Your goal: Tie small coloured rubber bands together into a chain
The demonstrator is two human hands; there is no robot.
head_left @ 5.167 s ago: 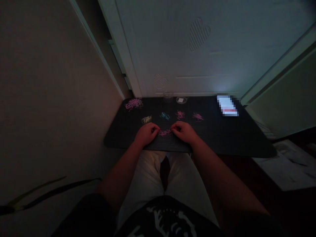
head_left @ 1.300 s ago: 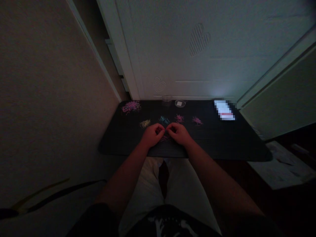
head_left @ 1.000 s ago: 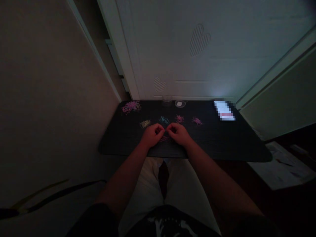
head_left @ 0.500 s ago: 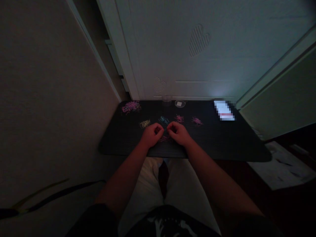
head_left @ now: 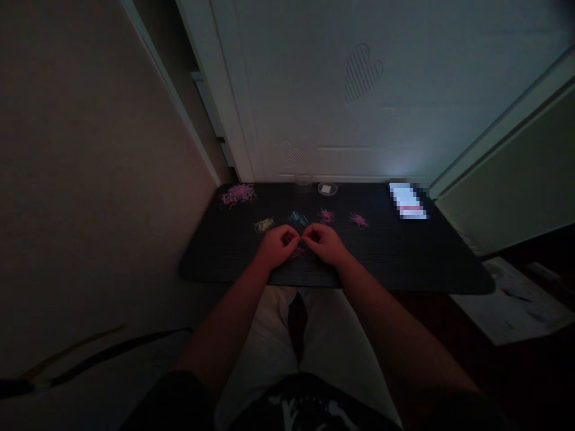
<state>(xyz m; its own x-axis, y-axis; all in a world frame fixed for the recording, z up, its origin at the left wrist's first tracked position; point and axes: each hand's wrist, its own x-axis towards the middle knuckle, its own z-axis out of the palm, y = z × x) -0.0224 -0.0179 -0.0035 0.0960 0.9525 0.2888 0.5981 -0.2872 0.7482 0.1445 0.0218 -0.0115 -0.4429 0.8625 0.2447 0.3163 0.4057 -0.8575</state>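
Over the dark table (head_left: 404,257), my left hand (head_left: 279,244) and my right hand (head_left: 324,242) meet fingertip to fingertip, each closed in a pinch. Whatever lies between the fingertips is too small and dim to make out. Just below them is a little pink heap of thin strands (head_left: 298,253), partly covered by the hands. Behind the hands lie a blue heap (head_left: 297,218) and a pink heap (head_left: 326,216) of similar thin pieces. A yellowish heap (head_left: 263,225) is left of my left hand, and a purple-pink heap (head_left: 359,220) sits to the right.
A larger mixed pink and purple pile (head_left: 238,194) occupies the table's far left corner. Along the back edge stand a clear round container (head_left: 304,183) and a round lid (head_left: 327,189) with a white square. A lit phone (head_left: 408,200) lies at the back right, before a white door (head_left: 314,90).
My two hands have come slightly closer, so the small gap between their fingertips has closed. The heaps, container and phone look unmoved.
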